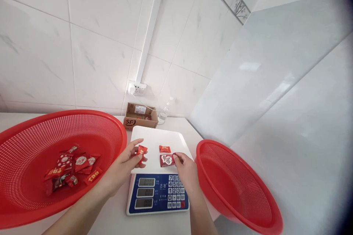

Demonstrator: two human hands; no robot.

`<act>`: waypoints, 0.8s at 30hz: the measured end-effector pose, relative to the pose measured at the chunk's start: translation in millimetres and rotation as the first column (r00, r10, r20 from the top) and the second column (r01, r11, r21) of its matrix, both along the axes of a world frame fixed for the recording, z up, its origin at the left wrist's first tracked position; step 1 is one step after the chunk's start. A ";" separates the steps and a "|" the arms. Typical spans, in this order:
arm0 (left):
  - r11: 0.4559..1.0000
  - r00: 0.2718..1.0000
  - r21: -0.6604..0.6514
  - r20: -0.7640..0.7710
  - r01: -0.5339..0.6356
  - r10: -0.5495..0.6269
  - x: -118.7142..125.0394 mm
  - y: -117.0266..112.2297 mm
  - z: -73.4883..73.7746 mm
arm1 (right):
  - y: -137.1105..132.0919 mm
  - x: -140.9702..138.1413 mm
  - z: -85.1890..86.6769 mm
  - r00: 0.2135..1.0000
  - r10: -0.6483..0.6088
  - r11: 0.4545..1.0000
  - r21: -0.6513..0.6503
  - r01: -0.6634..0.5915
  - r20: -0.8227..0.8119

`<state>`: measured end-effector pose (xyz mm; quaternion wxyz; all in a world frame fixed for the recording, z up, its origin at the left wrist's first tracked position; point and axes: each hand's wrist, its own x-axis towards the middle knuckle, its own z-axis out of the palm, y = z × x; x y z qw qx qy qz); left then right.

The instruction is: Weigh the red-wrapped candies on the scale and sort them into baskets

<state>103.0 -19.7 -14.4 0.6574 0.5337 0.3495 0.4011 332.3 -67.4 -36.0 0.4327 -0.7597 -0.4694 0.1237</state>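
Between the thumb and fingers of my left hand (131,158) is a small red candy packet (142,150), held over the left part of the scale's white tray (149,136). My right hand (186,167) pinches the right end of a dark red candy packet (166,160) with white and black lettering, at the tray's right side. Just behind that packet, a smaller bright red packet (164,149) lies on the tray. The scale's blue panel (160,194) faces me, with three displays and a keypad.
A red mesh basket (107,117) at left holds several wrapped candies (81,162). Another red basket (239,176) stands at right, beside the tiled wall. Behind the scale are a cardboard box (140,122) with packets inside and a clear plastic bottle (165,110), below a wall socket (137,89).
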 end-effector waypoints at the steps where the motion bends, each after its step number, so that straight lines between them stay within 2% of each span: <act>1: 1.000 1.000 -0.001 0.007 0.018 -0.018 1.0 -0.4 0.4 | 0.1 0.5 -0.7 0.998 -0.033 0.999 -0.003 0.033 0.062; 3: 0.999 0.999 0.001 0.012 0.050 -0.050 3.7 -1.5 0.7 | -1.9 -2.7 0.5 0.990 -0.057 0.998 0.035 0.053 0.131; 4: 0.998 0.998 0.003 0.010 0.067 -0.067 5.2 -2.2 0.7 | -3.9 -6.1 2.3 0.993 -0.034 0.998 0.057 0.027 0.115; 6: 0.995 0.995 0.008 -0.003 0.104 -0.104 7.5 -3.8 0.8 | -8.9 -15.2 7.8 0.997 0.082 0.994 0.078 -0.082 0.005; 9: 0.988 0.988 0.025 -0.028 0.151 -0.151 9.5 -6.9 1.5 | -16.3 -30.7 17.5 0.949 0.260 0.965 0.094 -0.246 -0.177; 15: 0.983 0.983 0.053 -0.070 0.174 -0.170 11.5 -12.5 0.1 | -22.2 -52.3 29.6 0.862 0.434 0.901 0.106 -0.421 -0.263; 20: 0.986 0.984 0.043 -0.081 0.163 -0.160 10.4 -11.4 -1.4 | -22.7 -55.8 31.5 0.828 0.427 0.903 0.114 -0.415 -0.365; 24: 0.980 0.978 0.010 -0.076 0.196 -0.195 8.9 -11.8 -0.6 | -24.5 -54.8 32.3 0.829 0.390 0.921 0.170 -0.351 -0.400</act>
